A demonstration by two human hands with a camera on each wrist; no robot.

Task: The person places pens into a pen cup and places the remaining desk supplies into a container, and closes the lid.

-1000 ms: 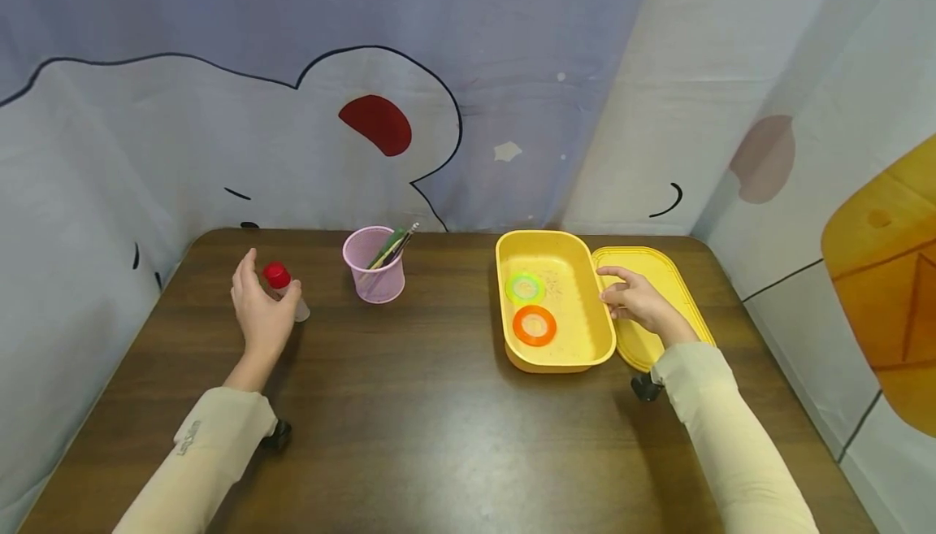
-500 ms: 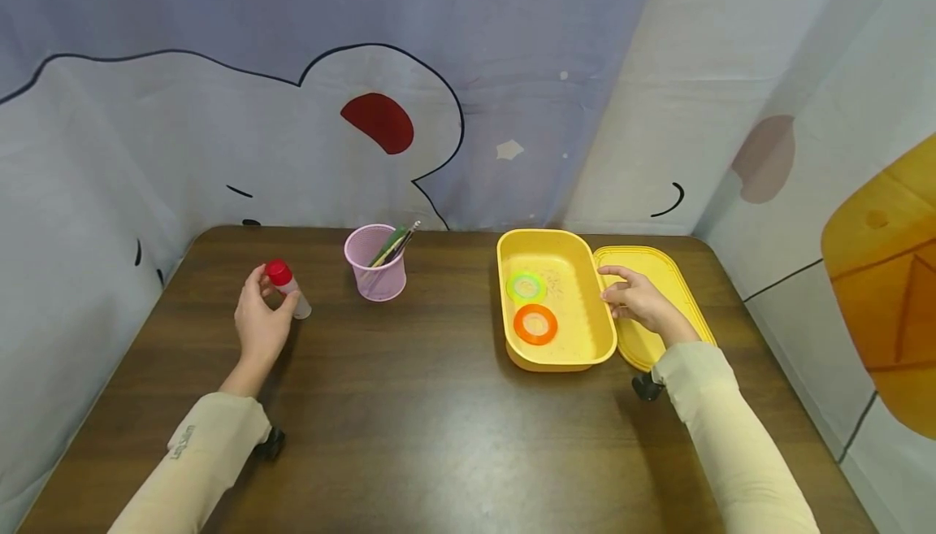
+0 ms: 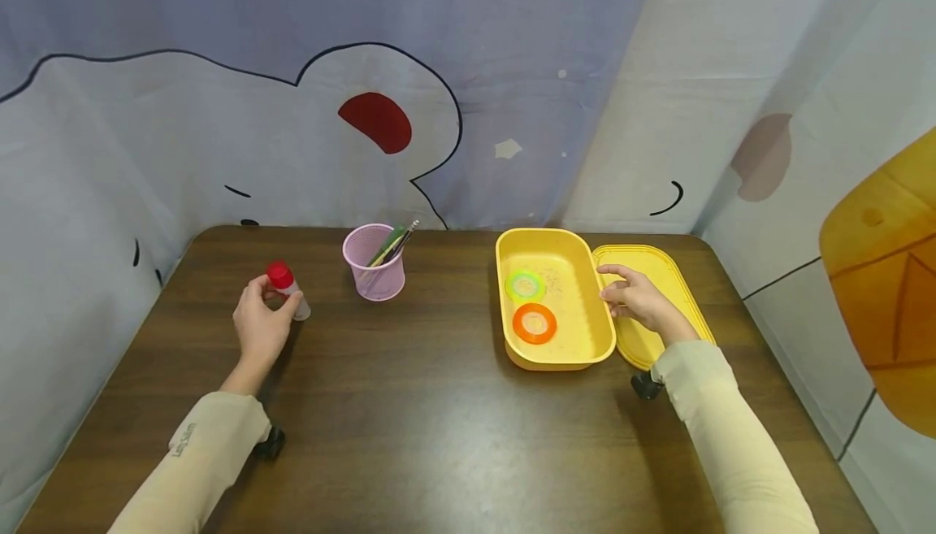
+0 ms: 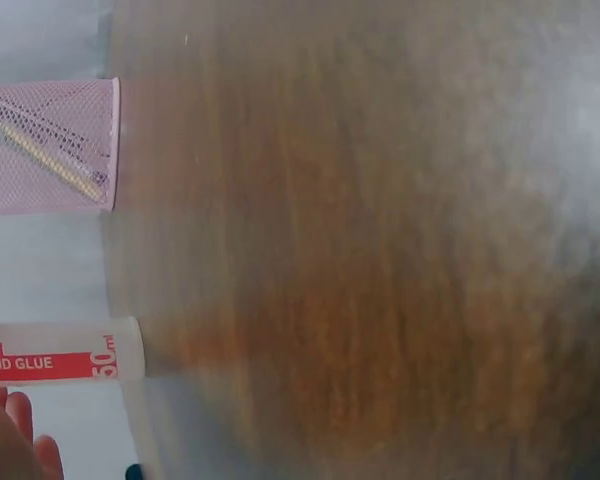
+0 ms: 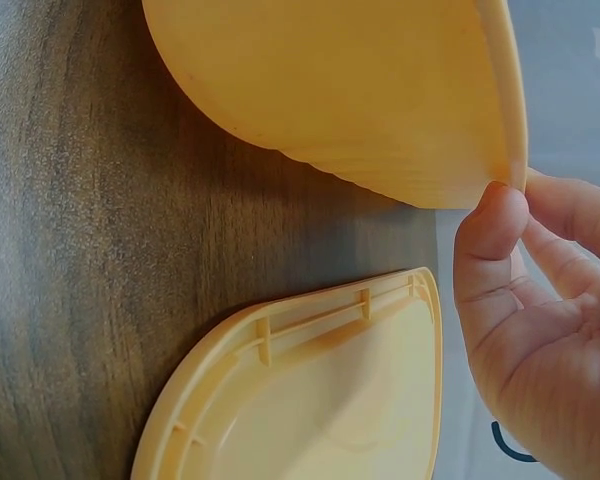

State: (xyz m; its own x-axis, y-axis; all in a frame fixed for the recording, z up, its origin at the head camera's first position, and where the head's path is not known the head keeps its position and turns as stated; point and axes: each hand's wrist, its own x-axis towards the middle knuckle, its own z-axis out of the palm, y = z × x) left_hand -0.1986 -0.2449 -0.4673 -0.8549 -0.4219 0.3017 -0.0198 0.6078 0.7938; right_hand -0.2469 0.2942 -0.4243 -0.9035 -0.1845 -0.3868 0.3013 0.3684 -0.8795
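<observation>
On the left of the table, my left hand [image 3: 261,324] holds a liquid glue bottle [image 3: 296,302] with a red cap, thumb on one side and fingers on the other. In the left wrist view the clear glue bottle [image 4: 65,352] shows a red label; only part of the hand [image 4: 15,440] is visible. My right hand [image 3: 643,304] pinches the right rim of a yellow plastic box [image 3: 578,347]. The right wrist view shows thumb and fingers meeting at the box's rim [image 5: 515,110]. Inside the box lie a green ring [image 3: 526,286] and an orange ring [image 3: 535,323].
A pink mesh cup [image 3: 379,280] with pens and brushes stands at the back, between the bottle and the box. The yellow lid [image 3: 653,266] lies on the wooden table [image 3: 409,436] under my right hand. A printed curtain [image 3: 512,95] hangs behind the table.
My left hand's raised fingers have closed in around the glue bottle, which now stands gripped at nearly the same spot. The right hand and the box have not moved.
</observation>
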